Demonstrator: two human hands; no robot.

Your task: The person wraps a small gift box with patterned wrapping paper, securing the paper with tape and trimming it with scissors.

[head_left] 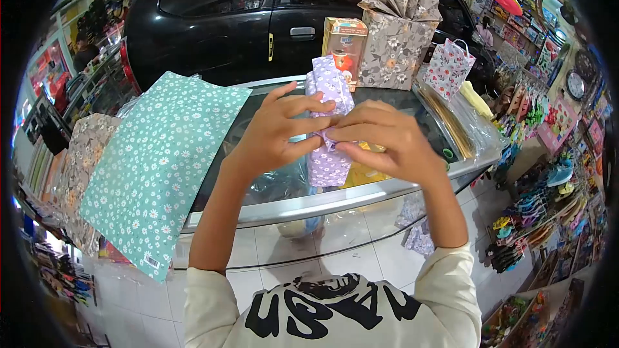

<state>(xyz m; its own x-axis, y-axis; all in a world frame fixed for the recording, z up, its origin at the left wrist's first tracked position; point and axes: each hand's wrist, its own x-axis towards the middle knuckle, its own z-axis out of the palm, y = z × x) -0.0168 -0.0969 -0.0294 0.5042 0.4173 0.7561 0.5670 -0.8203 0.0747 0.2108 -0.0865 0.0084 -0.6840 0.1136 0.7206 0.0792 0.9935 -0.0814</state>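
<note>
A narrow package in lilac floral wrapping paper (325, 171) stands before me on the glass counter. My left hand (278, 130) is at its left side, thumb and a finger closing on a small folded bit of the paper while the other fingers spread over the package. From the right, my right hand (387, 138) pinches at the same folded bit, its fingertips close to the left ones. Exactly what lies between the fingertips is partly hidden. Something yellow (371, 176) shows beside the package, below my right hand.
Green daisy-print paper (161, 154) covers the counter's left end. Behind the package are a boxed item (348, 38), a grey floral wrapped gift (396, 51) and a small floral bag (449, 67). Plastic-sleeved material (461, 132) lies right. A black car (225, 38) stands beyond the counter (251, 212).
</note>
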